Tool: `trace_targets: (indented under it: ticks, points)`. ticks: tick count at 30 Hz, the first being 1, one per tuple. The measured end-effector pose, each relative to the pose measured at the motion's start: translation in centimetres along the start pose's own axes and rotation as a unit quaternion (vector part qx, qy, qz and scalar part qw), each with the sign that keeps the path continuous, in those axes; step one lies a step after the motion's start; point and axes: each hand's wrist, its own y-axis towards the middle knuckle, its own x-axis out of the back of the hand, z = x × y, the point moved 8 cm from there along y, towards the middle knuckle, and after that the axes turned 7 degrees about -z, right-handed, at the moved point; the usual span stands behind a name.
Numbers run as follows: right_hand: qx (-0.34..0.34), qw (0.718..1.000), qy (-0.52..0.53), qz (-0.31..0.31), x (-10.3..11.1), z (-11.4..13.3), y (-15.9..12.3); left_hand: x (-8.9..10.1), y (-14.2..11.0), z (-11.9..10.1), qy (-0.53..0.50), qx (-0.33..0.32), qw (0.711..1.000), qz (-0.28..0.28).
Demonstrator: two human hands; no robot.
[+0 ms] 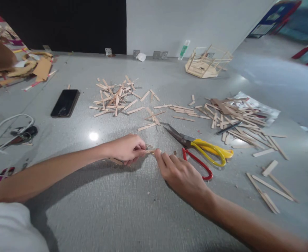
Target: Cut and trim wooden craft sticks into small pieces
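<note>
My left hand [127, 147] is curled shut around a small bundle of wooden craft sticks [150, 151], low over the grey floor. My right hand [178, 171] meets it from the right, fingertips pinched on the same sticks' end. A stick piece [116, 161] pokes out under my left hand. Scissors [195, 144] with yellow and red handles lie just right of my right hand, blades pointing up-left.
Loose stick piles lie ahead [117, 98] and to the right [235, 117], with more strewn at the right [270, 187]. A black phone [65, 102] lies left. A stick-built frame [207, 63] stands by the far wall. Cardboard scraps [17, 70] and tools [22, 134] are at the left.
</note>
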Motion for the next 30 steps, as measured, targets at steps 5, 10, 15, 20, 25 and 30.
trace_targets:
  ticks: [5,10,15,20,25,30]
  points:
    - [-0.002,0.998,0.027,-0.052,0.49,-0.7,-0.58,0.01,0.0,0.36,-0.006,0.023,1.0,-0.003]
    - [-0.009,0.997,0.047,-0.067,0.32,-0.98,-0.61,0.05,-0.05,0.12,-0.007,0.017,1.0,0.003]
    - [-0.011,0.997,0.048,-0.064,0.3,-0.75,-0.27,-0.04,-0.05,0.25,-0.005,0.029,1.0,0.005]
    - [-0.016,0.998,0.034,-0.057,0.3,-0.55,-0.08,-0.04,0.03,0.22,-0.009,0.019,1.0,0.003]
    - [-0.023,0.998,0.02,-0.051,0.35,-0.64,0.11,0.1,-0.01,0.33,-0.005,0.025,1.0,0.012]
    - [-0.008,0.997,0.049,-0.059,0.44,-0.88,-0.5,0.23,-0.07,0.38,-0.011,0.04,0.999,0.006]
